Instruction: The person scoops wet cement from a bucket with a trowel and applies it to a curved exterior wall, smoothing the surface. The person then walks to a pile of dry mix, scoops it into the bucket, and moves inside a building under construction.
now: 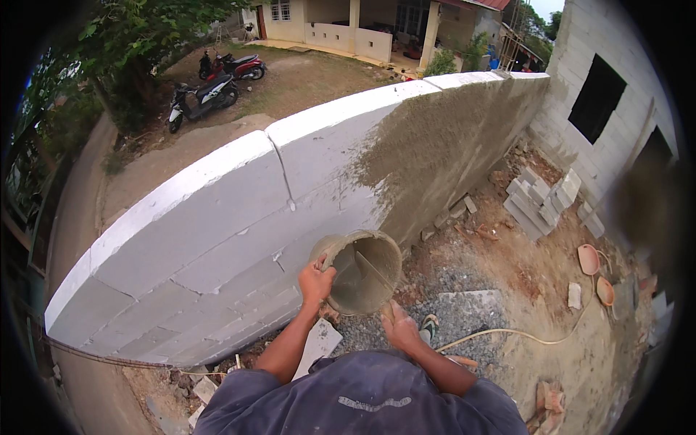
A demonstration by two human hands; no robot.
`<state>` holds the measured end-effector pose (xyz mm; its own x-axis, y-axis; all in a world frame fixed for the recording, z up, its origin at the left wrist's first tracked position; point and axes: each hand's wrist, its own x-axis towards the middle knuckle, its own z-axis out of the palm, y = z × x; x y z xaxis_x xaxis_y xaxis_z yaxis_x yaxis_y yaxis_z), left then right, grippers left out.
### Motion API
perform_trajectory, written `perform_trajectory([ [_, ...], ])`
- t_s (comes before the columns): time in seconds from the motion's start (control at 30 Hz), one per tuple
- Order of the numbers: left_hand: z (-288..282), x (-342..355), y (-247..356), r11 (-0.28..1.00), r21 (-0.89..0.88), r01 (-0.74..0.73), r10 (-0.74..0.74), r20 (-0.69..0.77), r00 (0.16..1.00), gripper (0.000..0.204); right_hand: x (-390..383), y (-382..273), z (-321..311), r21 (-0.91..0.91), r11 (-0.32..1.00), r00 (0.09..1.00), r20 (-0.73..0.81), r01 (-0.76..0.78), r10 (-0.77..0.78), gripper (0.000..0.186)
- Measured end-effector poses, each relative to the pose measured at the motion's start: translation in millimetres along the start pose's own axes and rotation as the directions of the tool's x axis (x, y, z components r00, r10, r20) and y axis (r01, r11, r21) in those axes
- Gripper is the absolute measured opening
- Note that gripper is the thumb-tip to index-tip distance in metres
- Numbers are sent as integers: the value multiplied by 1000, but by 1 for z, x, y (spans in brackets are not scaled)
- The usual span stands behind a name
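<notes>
Left hand is gripping the bucket, probably steadying it beside the wall. Right hand is resting by the bucket's near rim, hold unclear.

Bare sandy earth forms the ground, with a patch of grey gravel on it. A loose pile of pale grey building blocks lies farther off. Nearer sit a pinkish basin, an orange basin just beside it, a whitish block fragment and a curving pale hose.
</notes>
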<state>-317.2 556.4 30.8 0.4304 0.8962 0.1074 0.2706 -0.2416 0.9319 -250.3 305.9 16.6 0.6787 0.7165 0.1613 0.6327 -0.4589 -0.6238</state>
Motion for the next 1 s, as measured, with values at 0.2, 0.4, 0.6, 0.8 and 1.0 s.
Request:
perform_trajectory([
  [0.2, -7, -2, 5, 994, 79, 73, -77, 52, 996, 25, 8, 5, 0, -48, 968, 896, 369, -248, 248, 46],
  [0.4, -10, -13, -15, 990, 88, 109, -115, 58, 992, 30, 18, 33, 21, -98, 972, 864, 445, -214, 235, 44],
  [0.6, -15, -37, 6, 980, 183, 78, -106, 148, 983, 29, 42, 5, 28, -30, 943, 885, 338, -331, 321, 48],
  [0.8, -9, -35, 14, 943, 307, -129, 55, 238, 970, 51, 47, -27, 46, -234, 969, 827, 558, 83, 64, 51],
  [1.0, -21, -29, 15, 975, 210, -73, 27, 213, 977, 48, 54, -34, 12, -261, 965, 972, 234, 36, 27, 47],
])
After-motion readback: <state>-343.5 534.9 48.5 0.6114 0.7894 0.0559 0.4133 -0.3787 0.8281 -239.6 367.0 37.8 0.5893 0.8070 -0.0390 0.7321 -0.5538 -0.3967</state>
